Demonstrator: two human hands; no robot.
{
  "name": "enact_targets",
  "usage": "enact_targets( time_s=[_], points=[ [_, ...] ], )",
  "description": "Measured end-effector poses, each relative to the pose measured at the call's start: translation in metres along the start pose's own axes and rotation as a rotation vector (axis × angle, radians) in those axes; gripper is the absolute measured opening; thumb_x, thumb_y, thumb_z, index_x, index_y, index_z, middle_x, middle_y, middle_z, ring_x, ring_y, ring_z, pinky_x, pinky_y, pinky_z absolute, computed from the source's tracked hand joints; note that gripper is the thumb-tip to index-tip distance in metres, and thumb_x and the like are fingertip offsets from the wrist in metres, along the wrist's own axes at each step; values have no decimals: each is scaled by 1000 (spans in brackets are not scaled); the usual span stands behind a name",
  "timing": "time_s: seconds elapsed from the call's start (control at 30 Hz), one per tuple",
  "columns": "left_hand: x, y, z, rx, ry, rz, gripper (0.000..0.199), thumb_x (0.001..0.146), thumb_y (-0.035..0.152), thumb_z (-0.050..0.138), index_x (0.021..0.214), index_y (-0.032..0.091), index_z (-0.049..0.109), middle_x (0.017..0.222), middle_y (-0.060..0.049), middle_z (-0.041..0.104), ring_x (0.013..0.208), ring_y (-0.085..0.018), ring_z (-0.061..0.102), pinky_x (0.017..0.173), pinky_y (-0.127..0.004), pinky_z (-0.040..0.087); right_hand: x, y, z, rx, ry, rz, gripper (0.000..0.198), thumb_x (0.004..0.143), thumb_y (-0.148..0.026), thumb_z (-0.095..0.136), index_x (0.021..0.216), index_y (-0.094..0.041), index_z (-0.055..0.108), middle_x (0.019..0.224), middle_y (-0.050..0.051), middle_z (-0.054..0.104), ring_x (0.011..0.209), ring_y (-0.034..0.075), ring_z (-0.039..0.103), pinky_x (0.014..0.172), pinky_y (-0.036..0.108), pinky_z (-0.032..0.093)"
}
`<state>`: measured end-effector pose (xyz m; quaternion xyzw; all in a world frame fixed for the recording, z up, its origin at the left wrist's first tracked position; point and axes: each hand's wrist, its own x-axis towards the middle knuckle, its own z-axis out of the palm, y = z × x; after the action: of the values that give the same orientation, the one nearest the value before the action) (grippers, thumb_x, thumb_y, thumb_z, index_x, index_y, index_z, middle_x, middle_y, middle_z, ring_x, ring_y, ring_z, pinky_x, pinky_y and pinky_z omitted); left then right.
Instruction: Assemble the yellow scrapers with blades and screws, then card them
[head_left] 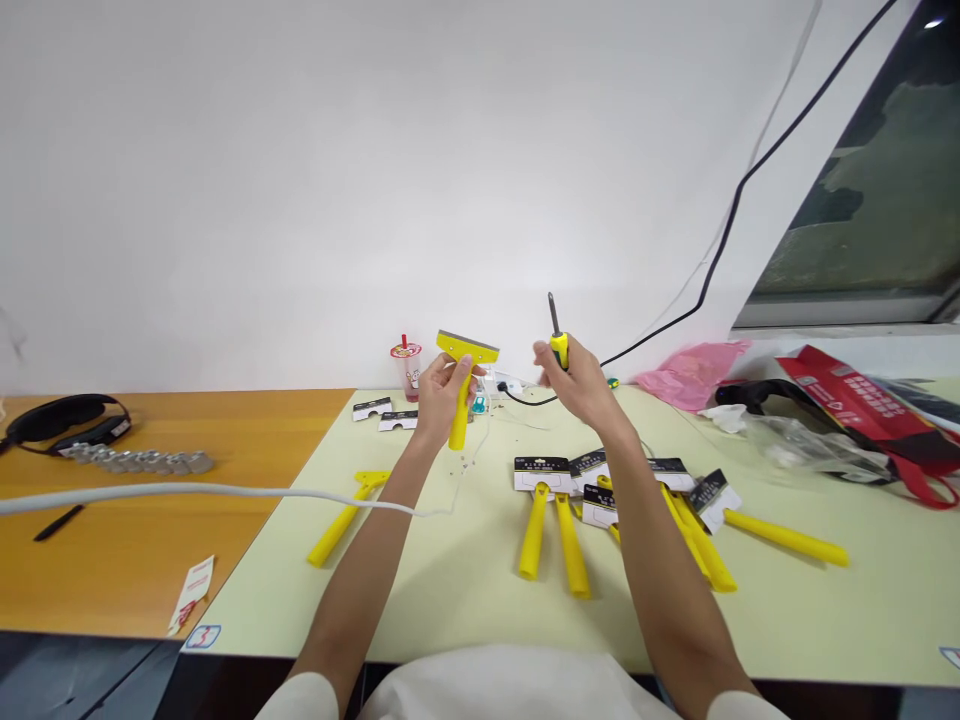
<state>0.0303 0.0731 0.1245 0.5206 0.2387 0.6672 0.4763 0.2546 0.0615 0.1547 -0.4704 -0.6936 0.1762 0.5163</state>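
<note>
yellow scraper raised above the table in the left hand, screwdriver upright in the right hand.
the left thumb and fingers pinch the scraper just below its wide head, handle hanging down; the right hand is closed round the screwdriver's grip, shaft up, tip apart from the scraper. the scraper looks light and stiff, probably smooth plastic and a little slippery; the handle or neck seems the safest hold, clear of the grey edge, which may be sharp. below lies a pale green tabletop with carded scrapers near the right forearm and a lone scraper at left; a brown wooden table adjoins it. behind stand a white wall and, at right, a dark window.
</note>
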Motion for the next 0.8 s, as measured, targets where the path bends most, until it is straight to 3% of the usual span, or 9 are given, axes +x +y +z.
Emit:
enact_targets(
  time_s=[0.13, 0.23, 0.4, 0.63, 0.8],
  points=[
    [2, 14, -9, 41, 90, 158, 43, 89, 53, 91, 95, 20, 63, 90, -5, 79, 57, -8, 58, 50, -23, 46, -1, 7, -10, -116, -173, 89, 62, 112, -78, 26, 90, -26, 53, 82, 3, 68, 71, 20, 60, 72, 35, 45],
    [0, 23, -10, 74, 142, 231, 39, 94, 52, 87, 95, 21, 64, 92, -6, 80, 57, -9, 59, 50, -23, 46, 0, 15, -10, -239, -290, 100, 49, 113, -66, 39, 92, -25, 56, 88, 4, 72, 77, 22, 62, 72, 35, 44],
    [-1, 31, -9, 67, 170, 271, 38, 95, 52, 86, 96, 21, 65, 94, -7, 81, 58, -9, 60, 50, -24, 47, 4, 21, 0, -314, -409, -30, 27, 105, -46, 59, 102, -23, 73, 103, 8, 80, 88, 24, 68, 76, 35, 45],
    [-2, 43, -10, 24, 228, 271, 47, 90, 60, 89, 91, 23, 60, 91, -6, 80, 61, -11, 65, 47, -23, 46, 1, 18, 35, -218, -350, -84, 19, 91, -40, 83, 95, -23, 78, 94, 4, 81, 83, 22, 68, 75, 33, 46],
    [-5, 48, -9, 37, 215, 263, 49, 91, 65, 86, 93, 23, 59, 94, -5, 80, 61, -10, 64, 47, -23, 46, -5, 23, 71, -265, -570, -131, 9, 93, -20, 76, 101, -22, 79, 95, 4, 82, 82, 20, 70, 76, 30, 48]
  ],
)
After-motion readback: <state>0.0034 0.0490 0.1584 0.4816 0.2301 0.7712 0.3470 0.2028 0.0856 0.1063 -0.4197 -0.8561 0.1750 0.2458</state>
